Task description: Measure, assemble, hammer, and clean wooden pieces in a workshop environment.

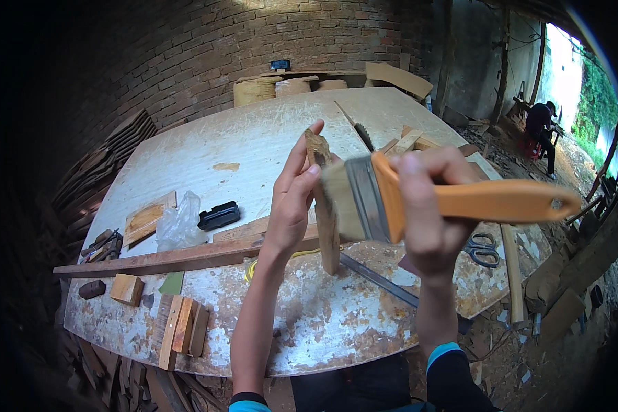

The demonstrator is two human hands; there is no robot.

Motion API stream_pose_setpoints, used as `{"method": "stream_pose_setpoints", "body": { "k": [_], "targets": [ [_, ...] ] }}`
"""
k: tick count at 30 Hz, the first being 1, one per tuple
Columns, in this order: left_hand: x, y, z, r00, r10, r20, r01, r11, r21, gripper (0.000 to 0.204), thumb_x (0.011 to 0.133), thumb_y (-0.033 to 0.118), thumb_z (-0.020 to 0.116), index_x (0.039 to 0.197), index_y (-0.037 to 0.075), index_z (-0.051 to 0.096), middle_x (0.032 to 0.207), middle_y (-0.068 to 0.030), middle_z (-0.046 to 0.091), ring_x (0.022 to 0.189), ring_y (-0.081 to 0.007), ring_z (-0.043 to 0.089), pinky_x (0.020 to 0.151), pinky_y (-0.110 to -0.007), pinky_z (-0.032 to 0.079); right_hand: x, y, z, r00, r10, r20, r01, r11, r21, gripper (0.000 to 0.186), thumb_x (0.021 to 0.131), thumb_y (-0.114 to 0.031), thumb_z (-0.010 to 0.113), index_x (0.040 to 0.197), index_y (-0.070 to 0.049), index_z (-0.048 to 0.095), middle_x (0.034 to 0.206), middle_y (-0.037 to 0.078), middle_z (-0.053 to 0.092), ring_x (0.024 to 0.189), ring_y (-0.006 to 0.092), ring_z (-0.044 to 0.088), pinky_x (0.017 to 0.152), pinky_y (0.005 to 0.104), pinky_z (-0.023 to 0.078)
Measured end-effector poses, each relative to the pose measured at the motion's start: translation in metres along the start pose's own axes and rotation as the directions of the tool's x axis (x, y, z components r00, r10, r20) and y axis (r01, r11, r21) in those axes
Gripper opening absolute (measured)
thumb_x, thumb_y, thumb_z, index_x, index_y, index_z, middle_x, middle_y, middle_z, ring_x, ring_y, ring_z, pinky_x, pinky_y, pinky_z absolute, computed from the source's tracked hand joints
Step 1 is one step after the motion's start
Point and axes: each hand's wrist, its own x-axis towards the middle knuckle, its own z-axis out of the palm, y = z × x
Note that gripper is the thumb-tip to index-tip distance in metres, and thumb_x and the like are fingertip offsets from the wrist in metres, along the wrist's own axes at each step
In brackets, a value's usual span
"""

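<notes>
My left hand (296, 189) grips a narrow, rough-edged piece of wood (327, 233) near its upper part, holding it upright above the worktable (254, 329). Fingers wrap behind it and the thumb lies along its near side. In my right hand (432, 213) is a wide paintbrush (501, 200) with an orange handle and a grey metal band. Its pale bristles are blurred and meet the side of the wood, or lie just in front of it; I cannot tell which. The brush covers part of the wood's right side.
A long wooden bar (158, 257) crosses the table, with a clear plastic bag (180, 223) and a black case (219, 215) behind it. Small wood blocks (189, 326) lie front left. Scissors (483, 249) and a metal ruler (381, 280) are right. Another person (540, 130) sits far right.
</notes>
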Motion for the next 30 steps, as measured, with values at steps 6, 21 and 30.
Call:
{"method": "stream_pose_setpoints", "body": {
  "k": [6,21,30],
  "targets": [
    [-0.004,0.012,0.002,0.996,0.046,0.077,-0.05,0.998,0.048,0.055,0.088,0.014,0.035,0.143,0.009,0.027,0.105,-0.009,0.058,0.089,-0.0151,0.056,0.087,-0.032,0.044,0.005,-0.013,-0.003,0.98,0.142,0.138,-0.156,0.983,0.093,0.019,0.086,-0.013,0.06,0.072,-0.001,0.055,0.06,0.003,0.057,0.053,0.0061,0.052,0.05,0.0243,0.043],
    [-0.004,0.015,0.0,0.979,0.079,-0.186,-0.122,0.965,-0.232,0.038,0.092,0.028,0.034,0.123,0.005,0.04,0.089,-0.0094,0.057,0.071,-0.0138,0.056,0.062,-0.026,0.048,0.005,0.004,0.014,0.977,0.075,-0.199,0.015,0.91,0.415,0.021,0.086,-0.018,0.063,0.072,-0.003,0.057,0.066,0.003,0.062,0.055,0.0058,0.055,0.047,0.0213,0.043],
    [0.001,0.028,-0.029,0.955,0.087,-0.285,-0.082,0.996,0.029,0.03,0.092,0.035,0.048,0.081,0.007,0.052,0.068,-0.0052,0.053,0.063,-0.0139,0.055,0.059,-0.028,0.046,0.0,0.007,0.017,0.89,-0.379,0.255,0.306,0.909,0.283,0.02,0.069,-0.017,0.077,0.084,-0.007,0.067,0.082,0.009,0.068,0.072,0.018,0.067,0.06,0.0273,0.053]
  ]
}}
